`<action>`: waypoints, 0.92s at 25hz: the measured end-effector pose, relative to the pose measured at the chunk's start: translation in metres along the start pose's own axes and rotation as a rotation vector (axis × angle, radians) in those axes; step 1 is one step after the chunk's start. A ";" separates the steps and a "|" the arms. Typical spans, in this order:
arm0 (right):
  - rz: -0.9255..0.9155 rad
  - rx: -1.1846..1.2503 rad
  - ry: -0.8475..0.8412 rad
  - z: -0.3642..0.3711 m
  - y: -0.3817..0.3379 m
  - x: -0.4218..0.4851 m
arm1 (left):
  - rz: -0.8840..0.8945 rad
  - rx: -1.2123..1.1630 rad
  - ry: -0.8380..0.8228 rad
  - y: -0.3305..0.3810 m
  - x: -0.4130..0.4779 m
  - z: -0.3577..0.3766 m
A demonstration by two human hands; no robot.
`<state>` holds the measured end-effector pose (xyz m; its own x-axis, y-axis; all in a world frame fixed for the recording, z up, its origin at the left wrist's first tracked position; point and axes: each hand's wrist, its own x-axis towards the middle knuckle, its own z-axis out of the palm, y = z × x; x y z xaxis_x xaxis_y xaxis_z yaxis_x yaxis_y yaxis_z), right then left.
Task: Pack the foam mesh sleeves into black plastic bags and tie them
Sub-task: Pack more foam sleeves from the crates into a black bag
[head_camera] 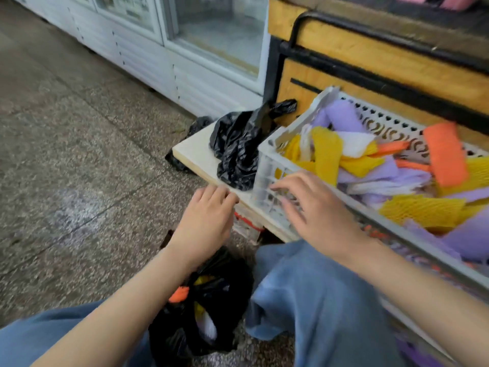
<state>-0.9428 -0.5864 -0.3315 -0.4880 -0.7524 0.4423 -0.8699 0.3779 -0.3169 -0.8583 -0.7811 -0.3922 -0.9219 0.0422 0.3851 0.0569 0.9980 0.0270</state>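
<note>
The basket (264, 168) is sitting on a pale board (193, 152), brimming with purple, yellow, orange and white sleeves (412, 207), and crumpled black bags (235, 147) are lying on the board just beside it. Down on the floor between the person's knees (304, 300), a filled bag (201, 313) is showing orange, yellow and white sleeves through gaps at its top. Both hands are hovering with fingers relaxed and holding nothing, the left hand (206, 218) at the board's edge, the right hand (315, 210) spreading over the basket's near corner
</note>
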 end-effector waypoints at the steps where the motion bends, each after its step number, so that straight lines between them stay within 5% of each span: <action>1: 0.015 -0.034 0.059 -0.019 0.015 -0.002 | 0.043 0.002 0.068 0.013 0.020 -0.012; 5: 0.234 -0.180 0.067 -0.075 0.095 -0.021 | 0.144 -0.018 0.187 0.061 0.103 -0.028; 11: 0.556 -0.214 -0.156 -0.082 0.205 -0.049 | 0.087 0.126 -0.099 0.105 0.202 0.009; 14: 0.549 -0.075 -0.194 -0.068 0.221 -0.045 | 0.033 0.101 -0.297 0.112 0.238 0.036; 17: 0.505 -0.187 -0.283 -0.054 0.231 -0.036 | -0.034 0.087 -0.423 0.109 0.261 0.060; 23: 0.573 -0.287 -0.208 -0.045 0.235 -0.030 | -0.061 0.171 -0.485 0.106 0.272 0.076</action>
<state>-1.1355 -0.4507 -0.3820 -0.8790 -0.4679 0.0913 -0.4764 0.8549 -0.2053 -1.1323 -0.6605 -0.3547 -0.9956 -0.0399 -0.0854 -0.0284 0.9910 -0.1311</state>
